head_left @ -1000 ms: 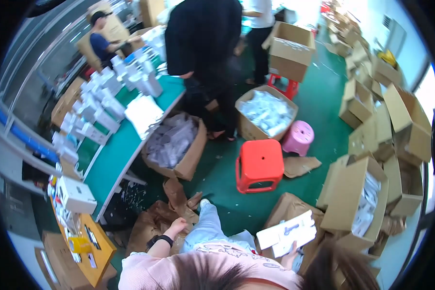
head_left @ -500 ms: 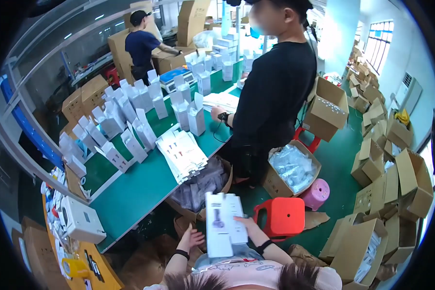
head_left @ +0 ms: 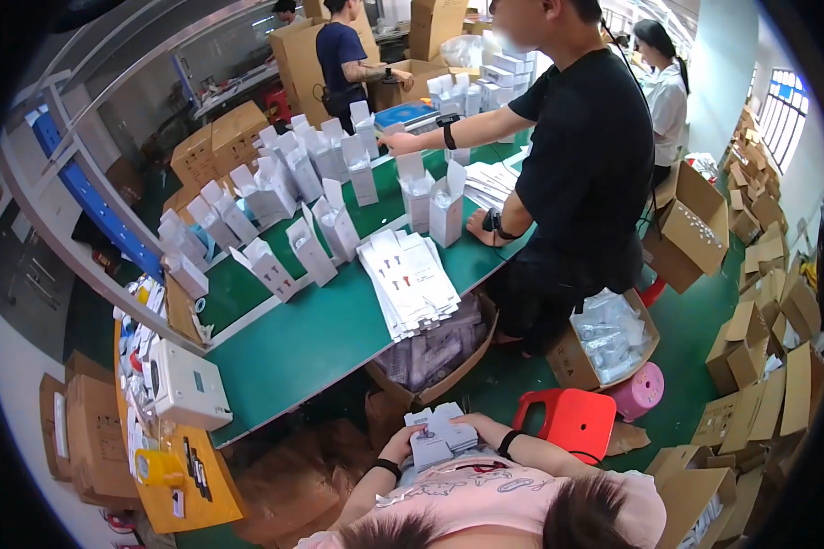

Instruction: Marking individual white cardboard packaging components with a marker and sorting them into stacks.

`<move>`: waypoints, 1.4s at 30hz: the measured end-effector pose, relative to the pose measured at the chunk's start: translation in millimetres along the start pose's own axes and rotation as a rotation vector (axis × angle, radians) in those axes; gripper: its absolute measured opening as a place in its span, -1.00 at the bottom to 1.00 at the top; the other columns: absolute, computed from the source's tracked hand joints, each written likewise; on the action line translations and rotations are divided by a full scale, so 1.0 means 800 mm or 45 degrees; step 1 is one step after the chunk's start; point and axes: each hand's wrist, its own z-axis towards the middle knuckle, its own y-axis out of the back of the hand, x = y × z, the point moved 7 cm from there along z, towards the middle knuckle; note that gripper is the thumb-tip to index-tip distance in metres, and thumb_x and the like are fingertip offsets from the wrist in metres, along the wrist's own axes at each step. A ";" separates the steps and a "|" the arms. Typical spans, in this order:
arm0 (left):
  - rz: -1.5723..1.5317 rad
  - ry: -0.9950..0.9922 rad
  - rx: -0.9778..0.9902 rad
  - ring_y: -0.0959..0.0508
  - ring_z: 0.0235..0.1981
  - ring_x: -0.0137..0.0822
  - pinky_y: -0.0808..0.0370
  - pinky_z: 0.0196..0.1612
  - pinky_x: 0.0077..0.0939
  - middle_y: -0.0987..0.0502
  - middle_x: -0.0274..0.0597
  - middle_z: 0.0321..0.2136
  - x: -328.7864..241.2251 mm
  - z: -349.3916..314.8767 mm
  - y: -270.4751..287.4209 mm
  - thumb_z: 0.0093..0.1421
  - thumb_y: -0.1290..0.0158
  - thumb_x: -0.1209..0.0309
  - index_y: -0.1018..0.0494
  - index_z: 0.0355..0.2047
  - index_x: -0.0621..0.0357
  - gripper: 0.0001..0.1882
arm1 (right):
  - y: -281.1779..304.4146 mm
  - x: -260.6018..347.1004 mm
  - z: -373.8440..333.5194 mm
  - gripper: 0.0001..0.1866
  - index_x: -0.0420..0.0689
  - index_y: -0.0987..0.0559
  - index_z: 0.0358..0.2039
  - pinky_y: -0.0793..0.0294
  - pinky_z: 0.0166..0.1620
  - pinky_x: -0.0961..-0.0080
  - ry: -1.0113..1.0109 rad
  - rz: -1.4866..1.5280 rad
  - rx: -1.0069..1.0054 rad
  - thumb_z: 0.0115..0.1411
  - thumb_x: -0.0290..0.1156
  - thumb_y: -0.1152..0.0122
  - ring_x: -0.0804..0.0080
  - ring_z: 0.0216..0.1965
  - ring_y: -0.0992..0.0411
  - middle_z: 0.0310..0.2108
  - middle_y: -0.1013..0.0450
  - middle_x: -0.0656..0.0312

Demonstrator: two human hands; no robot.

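A white flattened carton (head_left: 439, 439) with a printed picture is low in front of my body, apparently part of a small stack. My left hand (head_left: 399, 446) grips its left edge, and my right hand (head_left: 471, 425) closes on the right edge. Beyond my hands stands a green table (head_left: 293, 352). A pile of flat printed cartons (head_left: 407, 284) lies near its front edge. Several upright white boxes (head_left: 311, 245) with raised flaps stand behind that pile.
A co-worker in black (head_left: 581, 156) stands at the table's right side. Under the table edge sits a box of wrapped grey items (head_left: 494, 334). A red stool (head_left: 581, 425) and a pink stool (head_left: 639, 389) are to my right. A white machine (head_left: 188, 384) stands left.
My left hand has gone from free and spread to gripping the carton, which is now lower and closer to my body. The co-worker in black now stretches an arm over the upright boxes.
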 end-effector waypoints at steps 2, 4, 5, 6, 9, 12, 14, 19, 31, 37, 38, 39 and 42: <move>-0.012 -0.035 -0.048 -0.51 -0.39 -0.21 -0.49 -0.30 -0.41 -0.49 -0.12 -0.40 -0.003 0.013 0.009 -0.01 -0.02 0.49 -0.35 -0.25 0.28 -0.73 | -0.003 -0.002 0.011 -0.59 -0.30 -0.46 -0.26 -0.35 -0.29 0.57 -0.024 0.030 0.051 -0.02 -0.22 -0.11 0.47 -0.39 -0.40 -0.37 -0.44 0.21; -0.036 -0.043 -0.078 -0.51 -0.39 -0.21 -0.50 -0.31 -0.41 -0.49 -0.12 -0.40 0.002 0.014 0.008 -0.02 -0.02 0.50 -0.35 -0.26 0.29 -0.73 | 0.001 0.004 0.011 -0.60 -0.30 -0.46 -0.26 -0.35 -0.29 0.58 -0.024 0.003 0.001 -0.01 -0.22 -0.10 0.47 -0.39 -0.40 -0.38 -0.45 0.21; -0.011 -0.052 -0.091 -0.51 -0.40 -0.23 -0.49 -0.29 -0.44 -0.49 -0.12 -0.40 -0.001 0.009 -0.001 0.00 0.00 0.47 -0.35 -0.27 0.30 -0.75 | 0.004 0.005 0.010 -0.60 -0.30 -0.46 -0.26 -0.36 -0.29 0.59 -0.019 -0.010 -0.026 0.00 -0.22 -0.10 0.46 -0.39 -0.40 -0.39 -0.45 0.21; 0.016 -0.064 -0.103 -0.51 -0.40 -0.25 -0.48 -0.28 -0.46 -0.49 -0.12 -0.40 -0.008 0.002 -0.013 0.02 0.02 0.44 -0.36 -0.29 0.31 -0.76 | 0.009 0.004 0.015 -0.60 -0.30 -0.46 -0.26 -0.36 -0.29 0.59 -0.029 -0.012 -0.024 0.00 -0.22 -0.10 0.46 -0.39 -0.40 -0.39 -0.45 0.21; 0.050 -0.123 -0.129 -0.51 -0.42 -0.26 -0.47 -0.29 -0.49 -0.49 -0.13 -0.40 -0.030 -0.040 -0.038 -0.01 0.03 0.46 -0.37 -0.31 0.29 -0.77 | 0.021 0.014 0.029 -0.58 -0.26 -0.43 -0.26 -0.36 -0.28 0.61 0.109 -0.091 0.059 0.02 -0.15 -0.08 0.46 -0.38 -0.41 -0.40 -0.45 0.18; -0.018 -0.299 -0.097 -0.50 -0.39 -0.29 -0.44 -0.28 -0.54 -0.48 -0.17 -0.39 -0.079 -0.127 -0.065 -0.07 0.02 0.52 -0.39 -0.30 0.27 -0.74 | 0.025 0.062 0.005 -0.60 -0.20 -0.39 -0.27 -0.36 -0.28 0.62 0.027 -0.226 -0.194 0.04 -0.12 -0.07 0.47 -0.37 -0.41 -0.42 -0.45 0.18; 0.232 -0.700 -0.212 -0.48 -0.31 -0.31 -0.43 -0.24 -0.52 -0.47 -0.19 -0.33 -0.137 -0.185 -0.040 -0.14 -0.02 0.56 -0.36 -0.22 0.27 -0.62 | 0.029 0.101 -0.005 -0.61 -0.18 -0.38 -0.27 -0.36 -0.28 0.63 -0.021 -0.316 -0.307 0.05 -0.11 -0.06 0.48 -0.36 -0.41 -0.43 -0.46 0.17; 0.502 -1.127 -0.316 -0.45 -0.26 -0.31 -0.41 -0.19 -0.47 -0.43 -0.18 -0.24 -0.255 -0.305 -0.002 -0.31 -0.10 0.71 -0.19 -0.05 0.26 -0.30 | -0.020 0.183 -0.032 -0.72 -0.13 -0.33 -0.30 -0.36 -0.27 0.64 0.150 -0.721 0.195 0.10 -0.20 -0.03 0.51 -0.37 -0.41 -0.44 -0.45 0.16; 2.176 -0.763 -0.703 -0.40 -0.20 -0.25 -0.32 -0.10 -0.43 -0.39 -0.12 -0.20 -0.519 -0.104 0.007 -0.23 -0.22 0.29 -0.26 -0.10 0.27 -0.35 | -0.244 0.398 0.111 -0.76 -0.17 -0.30 -0.24 -0.35 -0.28 0.64 0.664 -0.628 0.283 0.09 -0.37 -0.02 0.50 -0.37 -0.40 -0.42 -0.45 0.13; 1.685 -0.413 -0.729 -0.36 -0.13 -0.07 -0.30 -0.07 -0.34 -0.30 0.03 -0.09 -0.576 -0.146 0.078 -0.26 -0.23 0.21 -0.23 -0.08 0.30 -0.26 | -0.191 0.498 0.188 -0.56 -0.21 -0.26 -0.18 -0.35 -0.18 0.57 0.904 -0.620 -0.346 -0.05 -0.44 -0.22 0.38 -0.29 -0.41 -0.35 -0.42 0.06; 1.542 -0.730 -0.886 -0.35 -0.12 -0.07 -0.30 -0.07 -0.33 -0.29 0.03 -0.09 -0.600 -0.166 0.090 -0.29 -0.25 0.26 -0.18 -0.04 0.30 -0.21 | -0.186 0.516 0.197 -0.47 -0.21 -0.24 -0.14 -0.33 -0.12 0.54 0.936 -0.703 -0.479 -0.10 -0.43 -0.27 0.34 -0.22 -0.39 -0.28 -0.40 0.02; 1.378 -1.041 -1.031 -0.35 -0.11 -0.08 -0.30 -0.06 -0.33 -0.28 0.03 -0.08 -0.620 -0.182 0.100 -0.32 -0.27 0.31 -0.13 -0.01 0.30 -0.16 | -0.183 0.530 0.215 -0.47 -0.21 -0.24 -0.14 -0.33 -0.12 0.54 0.931 -0.697 -0.488 -0.10 -0.43 -0.27 0.34 -0.22 -0.39 -0.28 -0.40 0.02; 1.292 -1.743 -1.005 -0.34 -0.09 -0.17 -0.30 -0.06 -0.38 -0.29 -0.01 -0.09 -0.661 -0.193 0.086 -0.32 -0.27 0.41 -0.02 0.05 0.29 -0.08 | -0.204 0.582 0.244 -0.31 -0.13 -0.19 -0.04 -0.24 -0.05 0.54 1.351 -1.089 -0.610 -0.18 -0.37 -0.34 0.37 -0.09 -0.29 -0.11 -0.32 0.02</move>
